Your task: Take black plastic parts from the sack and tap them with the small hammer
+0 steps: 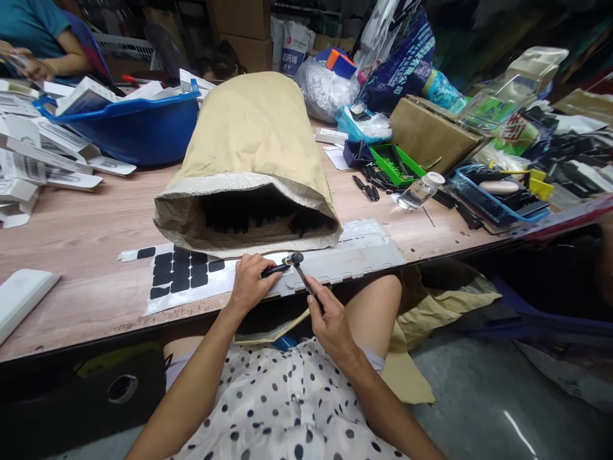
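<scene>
Tool (305,279) sits in the right hand's (330,317) grip, by the part (274,271) the left hand (253,279) clasps; beyond, a gaping sack (253,128) crowds the counter (105,255) between basin (143,131) and bottle (417,195).

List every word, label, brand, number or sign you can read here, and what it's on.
"PP", under characters ending "丙烯": white sack at the back.
Dark blue bag: white characters, too blurred to read.
Green packet: red characters, unclear.
White cartons: barcodes and print, too small.

Left fingers (253,263) hold black piece (276,270); right fingers (324,295) hold dark tool (303,278); paper sack (253,128) beyond.
</scene>
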A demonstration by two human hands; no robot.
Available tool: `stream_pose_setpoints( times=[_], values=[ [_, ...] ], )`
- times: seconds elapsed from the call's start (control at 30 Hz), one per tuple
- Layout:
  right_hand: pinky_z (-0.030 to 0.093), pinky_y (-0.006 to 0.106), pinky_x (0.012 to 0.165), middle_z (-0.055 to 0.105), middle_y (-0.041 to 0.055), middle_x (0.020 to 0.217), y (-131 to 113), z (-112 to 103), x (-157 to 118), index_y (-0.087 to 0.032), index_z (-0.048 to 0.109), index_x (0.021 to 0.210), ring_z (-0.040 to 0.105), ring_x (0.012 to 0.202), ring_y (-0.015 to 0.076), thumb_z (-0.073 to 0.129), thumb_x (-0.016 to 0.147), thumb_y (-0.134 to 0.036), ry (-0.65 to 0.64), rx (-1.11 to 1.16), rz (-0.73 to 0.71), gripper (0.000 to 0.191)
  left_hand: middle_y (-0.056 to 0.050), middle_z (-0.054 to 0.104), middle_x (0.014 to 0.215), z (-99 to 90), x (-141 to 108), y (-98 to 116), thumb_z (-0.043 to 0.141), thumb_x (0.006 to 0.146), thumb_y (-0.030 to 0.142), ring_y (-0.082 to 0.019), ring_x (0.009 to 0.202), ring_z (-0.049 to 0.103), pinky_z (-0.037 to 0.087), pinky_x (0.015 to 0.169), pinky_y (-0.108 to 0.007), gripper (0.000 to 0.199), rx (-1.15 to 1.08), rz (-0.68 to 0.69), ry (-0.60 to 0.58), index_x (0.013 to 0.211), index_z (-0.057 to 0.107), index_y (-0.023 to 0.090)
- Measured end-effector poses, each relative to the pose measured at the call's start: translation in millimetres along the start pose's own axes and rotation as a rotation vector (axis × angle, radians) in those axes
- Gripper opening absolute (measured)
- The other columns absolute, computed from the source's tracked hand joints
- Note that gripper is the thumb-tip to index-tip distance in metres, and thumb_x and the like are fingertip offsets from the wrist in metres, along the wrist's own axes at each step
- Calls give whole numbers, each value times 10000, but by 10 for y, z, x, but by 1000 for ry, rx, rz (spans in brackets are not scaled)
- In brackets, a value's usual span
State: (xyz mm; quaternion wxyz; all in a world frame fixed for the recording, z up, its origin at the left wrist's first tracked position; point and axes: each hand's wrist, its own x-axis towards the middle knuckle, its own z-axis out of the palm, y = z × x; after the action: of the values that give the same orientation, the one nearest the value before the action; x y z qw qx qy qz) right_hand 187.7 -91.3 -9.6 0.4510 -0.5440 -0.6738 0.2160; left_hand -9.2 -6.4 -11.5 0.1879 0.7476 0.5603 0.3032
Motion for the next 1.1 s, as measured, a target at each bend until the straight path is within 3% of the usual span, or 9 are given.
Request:
stream_pose_setpoints(
  times=[0.27, 0.53, 0.87, 1.0, 1.1],
  values=[
    [577, 331, 1001, 730, 57, 1205, 18, 0, -10, -289, 577, 1421, 688, 1119, 185, 434, 982, -195, -64, -83, 3, 471, -33, 675, 831, 2, -2, 29, 681, 827, 281, -236, 865, 563, 457, 820, -387, 84, -12, -67, 24, 889, 724, 244],
    [569, 332, 1002, 741, 69, 1143, -22, 30, 50, -276, 586, 1413, 684, 1106, 189, 427, 990, -224, -50, -115, 4, 455, -10, 679, 844, 3, 55, 82, 718, 767, 277, -221, 857, 566, 464, 802, -367, 52, -44, -182, -14, 816, 719, 259],
    [589, 320, 928, 743, 82, 1101, -105, -42, 103, -261, 579, 1420, 700, 999, 190, 427, 999, -236, -18, -103, -41, 448, -4, 683, 833, -19, 80, 118, 729, 745, 250, -223, 861, 572, 465, 834, -382, 54, -55, -215, -39, 798, 720, 257],
    [605, 295, 858, 746, 75, 1036, -85, -15, 88, -266, 591, 1410, 706, 898, 176, 412, 994, -219, -67, -130, -24, 455, -6, 687, 829, -9, 88, 121, 729, 746, 255, -225, 866, 578, 468, 836, -384, 43, -54, -221, -44, 787, 719, 258],
    [601, 301, 888, 743, 71, 1056, -81, -2, 86, -279, 587, 1414, 705, 931, 179, 410, 991, -217, -85, -120, -15, 462, -7, 690, 834, -1, 85, 120, 731, 742, 242, -227, 882, 579, 467, 845, -385, 46, -64, -219, -38, 782, 715, 257]
  ],
)
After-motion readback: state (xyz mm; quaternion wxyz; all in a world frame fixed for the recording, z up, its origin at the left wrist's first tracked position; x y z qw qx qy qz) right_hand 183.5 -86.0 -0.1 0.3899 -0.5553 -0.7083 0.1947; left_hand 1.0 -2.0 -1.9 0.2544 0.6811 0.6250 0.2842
